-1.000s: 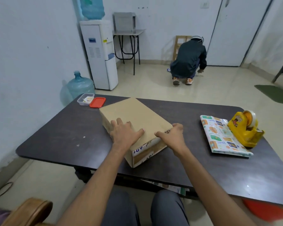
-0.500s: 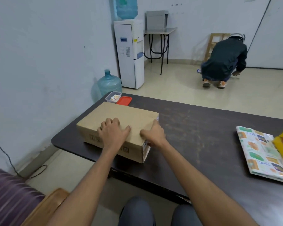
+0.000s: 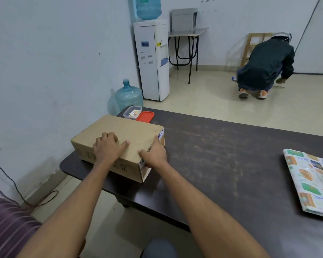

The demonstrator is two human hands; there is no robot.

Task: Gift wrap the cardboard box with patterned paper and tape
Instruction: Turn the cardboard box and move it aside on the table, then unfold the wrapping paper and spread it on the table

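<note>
Place: a plain office or back room, sparsely furnished, not homely.
Shell: bare pale walls (image 3: 54, 53) and a pale tiled floor (image 3: 213, 101).
Water: a white water dispenser (image 3: 151, 58) stands against the wall with a blue bottle (image 3: 147, 6) on top. A spare bottle (image 3: 129, 95) sits on the floor just beside it.
Furniture: a long dark table (image 3: 231, 155) and, in the far corner, a small metal-legged side table (image 3: 186, 32).
Work going on: a cardboard box (image 3: 123, 131) and folded patterned paper (image 3: 313, 183) lie on the dark table. A second person (image 3: 267, 64) crouches on the floor by a wooden frame (image 3: 254, 40).

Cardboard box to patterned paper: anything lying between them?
Nothing: the head view shows only bare dark tabletop between the cardboard box and the folded patterned paper.
</note>
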